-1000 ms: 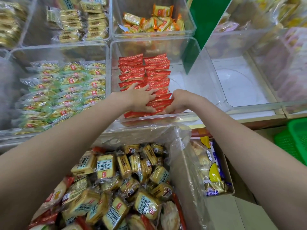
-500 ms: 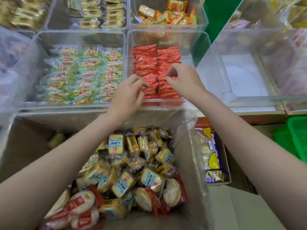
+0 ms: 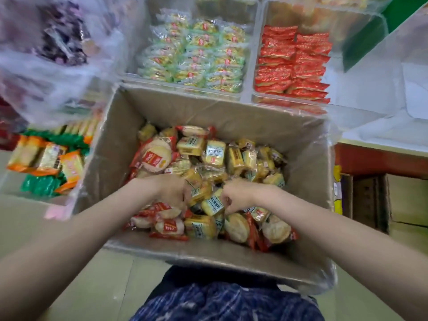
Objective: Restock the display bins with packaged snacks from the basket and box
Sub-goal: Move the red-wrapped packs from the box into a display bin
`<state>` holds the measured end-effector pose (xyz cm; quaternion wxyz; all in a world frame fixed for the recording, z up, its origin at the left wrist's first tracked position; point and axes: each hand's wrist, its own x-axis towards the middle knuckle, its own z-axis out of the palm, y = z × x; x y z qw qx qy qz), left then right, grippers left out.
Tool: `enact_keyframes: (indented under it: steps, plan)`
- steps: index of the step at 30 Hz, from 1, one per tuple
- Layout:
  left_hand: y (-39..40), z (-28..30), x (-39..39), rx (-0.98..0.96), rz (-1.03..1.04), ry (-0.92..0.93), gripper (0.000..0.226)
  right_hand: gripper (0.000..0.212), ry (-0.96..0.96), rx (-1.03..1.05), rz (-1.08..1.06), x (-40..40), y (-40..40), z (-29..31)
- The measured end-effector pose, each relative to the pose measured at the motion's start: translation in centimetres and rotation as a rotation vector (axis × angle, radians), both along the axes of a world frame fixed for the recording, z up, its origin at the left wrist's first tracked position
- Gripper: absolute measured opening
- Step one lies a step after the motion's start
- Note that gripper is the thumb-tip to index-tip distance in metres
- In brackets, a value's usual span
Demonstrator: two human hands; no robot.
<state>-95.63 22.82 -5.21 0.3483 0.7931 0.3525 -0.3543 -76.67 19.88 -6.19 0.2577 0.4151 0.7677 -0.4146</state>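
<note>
One cardboard box [image 3: 308, 158] is seen, filled with too many yellow packets [image 3: 214, 152] and round cakes [image 3: 156, 156] to be counted. Two hands are counted, left hand [image 3: 172, 193] and right hand [image 3: 236, 196]. Two clear bins are filled: green packets [image 3: 196, 54], red packets [image 3: 293, 61].

Blue patterned clothing [image 3: 227, 302] at bottom, green wall panel [image 3: 403, 10], tan floor [image 3: 97, 281]

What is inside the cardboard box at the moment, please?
The cardboard box holds yellow square packets and round red-wrapped cakes. Both hands reach in; lower layers are covered.
</note>
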Motion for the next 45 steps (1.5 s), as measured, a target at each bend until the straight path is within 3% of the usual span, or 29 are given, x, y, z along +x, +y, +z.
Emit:
enact_keyframes:
  steps: [3, 7, 11, 16, 20, 23, 27, 30, 34, 36, 39, 40, 42, 45]
  plan:
    - [-1.3, -0.4, -1.8, -0.090, -0.002, 0.161, 0.054, 0.028, 0.115, 0.024, -0.030, -2.5, -0.3, 0.3]
    - [-2.0, -1.8, -2.6, 0.037, -0.149, 0.405, 0.096, 0.049, 0.203, 0.041, -0.025, -6.4, -0.9, -0.2]
    - [-0.1, -1.1, -4.4, 0.091, -0.107, 0.329, 0.089, 0.095, 0.116, 0.037, 0.187, -8.6, -1.7, -1.7]
    - [1.4, 0.3, -6.4, 0.116, 0.074, 0.354, 0.109, 0.109, 0.043, 0.284, 0.442, -10.5, -2.2, -3.5]
    - [1.1, -0.8, -7.0, 0.158, 0.097, 0.297, 0.093, 0.095, 0.137, 0.300, 0.233, -11.9, -2.4, -4.2]
    - [1.2, -0.6, -7.5, 0.121, 0.122, 0.249, 0.083, 0.070, 0.234, 0.334, 0.117, -12.1, -2.2, -4.3]
    - [2.1, 0.1, -8.6, -0.094, 0.408, 0.184, 0.078, 0.031, 0.328, 0.310, -0.208, -11.5, -0.7, -3.3]
    - [2.4, 1.1, -8.6, -0.214, 0.734, 0.020, 0.074, 0.023, 0.415, 0.274, -0.392, -10.2, 1.0, -1.6]
    - [4.4, 3.8, -6.0, -0.299, 0.953, -0.370, 0.039, 0.021, 0.511, 0.478, -0.529, -6.6, 4.2, 1.5]
    - [5.9, 3.9, -4.4, -0.121, 0.918, -0.496, 0.048, 0.019, 0.511, 0.639, -0.563, -4.2, 5.6, 2.4]
    - [5.6, 2.8, -1.4, 0.346, 0.744, -0.448, 0.052, 0.017, 0.376, 0.737, -0.428, -0.2, 5.6, 1.4]
    - [5.0, 2.1, -0.5, 0.359, 0.663, -0.411, 0.055, 0.017, 0.317, 0.699, -0.346, 0.9, 5.1, 0.6]
    - [3.8, 0.7, 0.8, 0.180, 0.527, -0.350, 0.057, 0.018, 0.203, 0.526, -0.238, 2.3, 3.8, -0.6]
    - [3.9, -0.3, 0.5, 0.039, 0.653, -0.412, 0.042, 0.017, 0.161, 0.315, -0.390, 3.6, 2.9, -1.1]
